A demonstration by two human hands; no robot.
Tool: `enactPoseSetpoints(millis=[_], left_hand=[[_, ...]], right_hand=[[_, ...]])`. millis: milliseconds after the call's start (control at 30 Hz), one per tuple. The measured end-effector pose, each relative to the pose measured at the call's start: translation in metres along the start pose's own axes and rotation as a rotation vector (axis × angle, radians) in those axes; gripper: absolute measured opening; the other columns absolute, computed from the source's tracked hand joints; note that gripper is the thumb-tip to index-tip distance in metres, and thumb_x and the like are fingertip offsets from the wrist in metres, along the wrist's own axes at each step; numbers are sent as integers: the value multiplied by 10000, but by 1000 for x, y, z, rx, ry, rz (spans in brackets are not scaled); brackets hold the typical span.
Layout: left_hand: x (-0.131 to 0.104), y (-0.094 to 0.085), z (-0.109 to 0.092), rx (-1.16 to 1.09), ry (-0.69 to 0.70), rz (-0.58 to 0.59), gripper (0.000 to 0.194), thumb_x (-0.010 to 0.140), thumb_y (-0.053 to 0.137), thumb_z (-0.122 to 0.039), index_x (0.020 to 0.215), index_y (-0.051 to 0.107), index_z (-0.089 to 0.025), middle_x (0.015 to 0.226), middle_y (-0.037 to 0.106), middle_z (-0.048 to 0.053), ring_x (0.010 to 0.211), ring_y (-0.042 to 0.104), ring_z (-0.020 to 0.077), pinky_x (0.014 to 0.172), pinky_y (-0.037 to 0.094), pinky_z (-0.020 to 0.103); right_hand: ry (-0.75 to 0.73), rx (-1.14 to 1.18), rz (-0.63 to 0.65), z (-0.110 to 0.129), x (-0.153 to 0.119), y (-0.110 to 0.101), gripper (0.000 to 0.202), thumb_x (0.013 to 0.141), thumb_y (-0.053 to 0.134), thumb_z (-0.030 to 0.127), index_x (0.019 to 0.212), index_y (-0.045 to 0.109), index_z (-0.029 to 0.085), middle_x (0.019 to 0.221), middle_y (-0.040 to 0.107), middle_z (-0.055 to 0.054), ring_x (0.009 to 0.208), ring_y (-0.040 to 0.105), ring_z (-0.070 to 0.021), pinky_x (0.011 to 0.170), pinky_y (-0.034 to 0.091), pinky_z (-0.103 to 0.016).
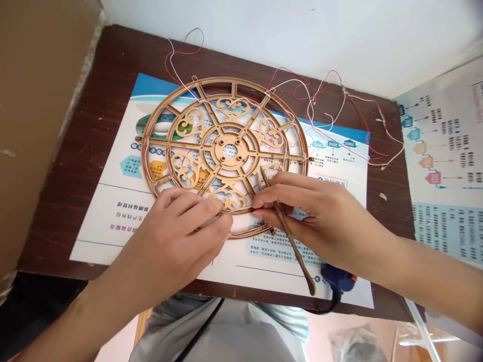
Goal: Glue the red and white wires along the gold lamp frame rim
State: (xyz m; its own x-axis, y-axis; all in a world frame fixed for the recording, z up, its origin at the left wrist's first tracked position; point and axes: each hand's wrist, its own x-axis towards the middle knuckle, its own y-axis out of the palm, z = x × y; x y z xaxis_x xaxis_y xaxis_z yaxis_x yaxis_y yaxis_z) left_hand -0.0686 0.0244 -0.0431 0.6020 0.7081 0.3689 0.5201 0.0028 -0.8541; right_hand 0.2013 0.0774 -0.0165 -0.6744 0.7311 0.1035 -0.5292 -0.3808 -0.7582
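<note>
A round gold-coloured frame (pixel 247 154) with spokes and scroll ornaments lies flat on a printed sheet. Thin red and white wires (pixel 298 136) run along its rings. My left hand (pixel 181 226) is closed over the near lower rim, fingers bent and pressed together; its fingertips partly hide the rim. In my right hand (pixel 305 206) is a slim brown metal spatula tool (pixel 292 241), slanting across the fingers, with its flattened end toward me. My right thumb and index finger meet at the inner ring's near edge, close to my left fingertips; whether they also pinch a wire I cannot tell.
The printed sheet (pixel 109 216) covers much of the dark brown table (pixel 75 201). Loose wires (pixel 372 128) trail toward the back right. A blue device (pixel 337 276) with a black cord sits at the near edge. A wall (pixel 264 30) bounds the back; another printed sheet (pixel 445 151) is at right.
</note>
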Motion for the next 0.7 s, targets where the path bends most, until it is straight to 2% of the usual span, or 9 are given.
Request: enactPoseSetpoints(millis=[33, 167, 267, 367, 500, 700], left_hand=[[0, 0, 0, 3, 1, -3, 130, 1097, 617, -106, 1175, 697, -171, 1097, 771, 67, 965, 651, 266, 895, 479, 472], [-1, 1, 1, 0, 9, -10, 133, 1101, 613, -110, 1191, 693, -167, 1114, 774, 75, 995, 658, 272, 904, 484, 471], [-1, 1, 1, 5, 14, -6, 130, 1106, 606, -121, 1189, 695, -167, 1145, 779, 89, 1008, 665, 278, 910, 485, 480], [-1, 1, 0, 6, 9, -11, 138, 1112, 594, -128, 1194, 696, -174, 1142, 780, 89, 993, 660, 274, 914, 490, 484], [0, 0, 1, 4, 12, -11, 143, 1101, 605, -116, 1186, 696, -184, 1126, 785, 86, 997, 673, 274, 915, 497, 483], [-1, 1, 1, 12, 4, -6, 139, 1113, 596, -126, 1193, 687, -194, 1127, 779, 76, 983, 643, 271, 908, 490, 480]], right_hand=[[18, 6, -4, -1, 0, -2, 32, 1096, 722, 238, 1070, 705, 228, 922, 691, 7, 738, 653, -146, 648, 518, -256], [-6, -82, 4, -5, -6, -15, 196, 1067, 786, 358, 1100, 678, 198, 992, 686, -34, 800, 667, -177, 715, 569, -297], [-70, -179, 14, -7, -15, -22, 200, 1105, 730, 312, 1216, 733, 146, 1053, 670, -77, 894, 702, -194, 799, 592, -304], [-101, -211, 43, -7, -24, -22, 243, 1142, 649, 252, 1323, 748, 124, 1052, 663, -83, 856, 696, -183, 750, 577, -296], [-141, -274, 74, -9, -31, -18, 274, 1182, 546, 237, 1356, 749, 181, 1009, 677, -67, 812, 676, -195, 697, 561, -327], [-202, -361, 49, -16, -37, -16, 312, 1162, 545, 174, 1424, 706, 223, 975, 674, -54, 785, 653, -221, 696, 516, -383]])
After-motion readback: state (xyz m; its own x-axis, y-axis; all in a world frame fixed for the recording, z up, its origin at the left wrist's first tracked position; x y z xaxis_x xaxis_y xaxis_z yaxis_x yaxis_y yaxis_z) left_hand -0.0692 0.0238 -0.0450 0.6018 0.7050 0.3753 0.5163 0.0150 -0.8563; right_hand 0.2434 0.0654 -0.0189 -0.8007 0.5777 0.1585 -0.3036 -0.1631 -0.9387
